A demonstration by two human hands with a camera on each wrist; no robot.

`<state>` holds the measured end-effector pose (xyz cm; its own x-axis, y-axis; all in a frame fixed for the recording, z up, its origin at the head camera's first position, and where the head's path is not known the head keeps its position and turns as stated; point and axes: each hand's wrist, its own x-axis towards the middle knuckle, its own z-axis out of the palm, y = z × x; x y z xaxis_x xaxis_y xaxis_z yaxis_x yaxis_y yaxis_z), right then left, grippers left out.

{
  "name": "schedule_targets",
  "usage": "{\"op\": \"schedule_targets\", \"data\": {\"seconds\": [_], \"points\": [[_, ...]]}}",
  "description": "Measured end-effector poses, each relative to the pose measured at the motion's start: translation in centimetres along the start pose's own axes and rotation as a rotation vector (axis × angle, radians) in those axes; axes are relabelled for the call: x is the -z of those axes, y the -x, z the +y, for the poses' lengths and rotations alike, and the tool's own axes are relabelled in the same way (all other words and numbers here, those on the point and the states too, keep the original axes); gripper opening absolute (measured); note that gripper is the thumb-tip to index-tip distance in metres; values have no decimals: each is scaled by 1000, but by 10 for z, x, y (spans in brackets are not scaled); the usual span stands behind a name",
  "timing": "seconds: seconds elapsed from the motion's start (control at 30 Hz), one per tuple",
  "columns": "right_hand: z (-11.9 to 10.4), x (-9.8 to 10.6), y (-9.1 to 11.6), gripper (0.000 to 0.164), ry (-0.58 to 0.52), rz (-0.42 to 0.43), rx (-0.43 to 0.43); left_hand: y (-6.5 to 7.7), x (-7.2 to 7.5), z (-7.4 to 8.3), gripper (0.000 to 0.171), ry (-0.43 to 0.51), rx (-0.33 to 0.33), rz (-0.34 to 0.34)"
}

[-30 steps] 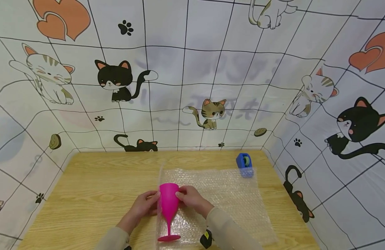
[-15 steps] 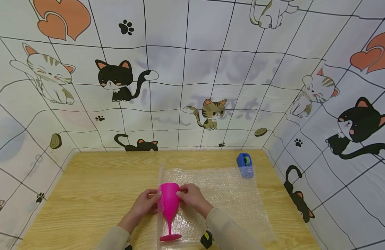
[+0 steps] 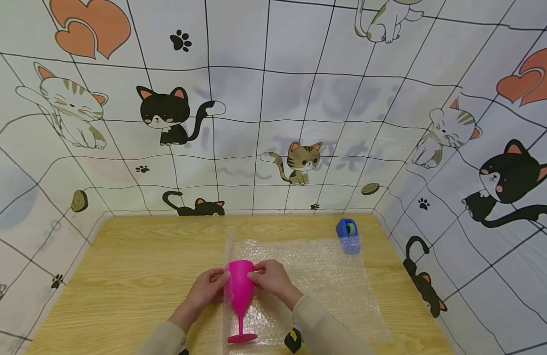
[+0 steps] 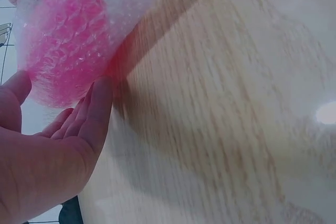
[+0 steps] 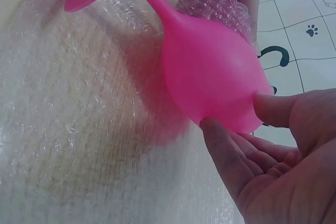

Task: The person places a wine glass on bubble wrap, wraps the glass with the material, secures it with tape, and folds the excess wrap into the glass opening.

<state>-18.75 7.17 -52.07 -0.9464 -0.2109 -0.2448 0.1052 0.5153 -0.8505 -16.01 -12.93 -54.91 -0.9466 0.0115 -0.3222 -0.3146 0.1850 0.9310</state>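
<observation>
A bright pink wine goblet (image 3: 241, 286) lies on its side on a sheet of bubble wrap (image 3: 326, 281), its foot toward the near edge. My left hand (image 3: 207, 290) grips the bowl from the left through the wrap's edge, which is folded up over that side. In the left wrist view, the bubble wrap (image 4: 63, 40) covers the bowl between thumb and fingers. My right hand (image 3: 273, 281) holds the bare right side of the bowl near the rim. Thumb and fingers touch the goblet (image 5: 215, 72) directly in the right wrist view.
A blue tape dispenser (image 3: 347, 230) stands at the back right, partly under the wrap's far corner. The wooden table (image 3: 145, 261) extends to the left of the wrap. Cloth walls (image 3: 238, 98) with cat prints rise behind and at both sides.
The goblet has shifted very slightly at its foot, to the right. Both hands keep their hold on the bowl in nearly the same place.
</observation>
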Motion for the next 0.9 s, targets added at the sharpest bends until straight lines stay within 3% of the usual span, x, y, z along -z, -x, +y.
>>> {"op": "schedule_targets", "data": {"seconds": [0.23, 0.5, 0.73, 0.9], "points": [[3, 3, 0, 39, -19, -41, -18, -3, 0, 2, 60, -57, 6, -36], [0, 0, 2, 47, -92, -105, -59, -2, 0, 9, 63, -95, -9, -15], [-1, -2, 1, 67, 28, -87, -51, -4, 1, 14, 67, -111, -4, 6], [-1, -4, 2, 67, 92, -69, -42, -4, 1, 17, 67, -143, 9, 19]]}}
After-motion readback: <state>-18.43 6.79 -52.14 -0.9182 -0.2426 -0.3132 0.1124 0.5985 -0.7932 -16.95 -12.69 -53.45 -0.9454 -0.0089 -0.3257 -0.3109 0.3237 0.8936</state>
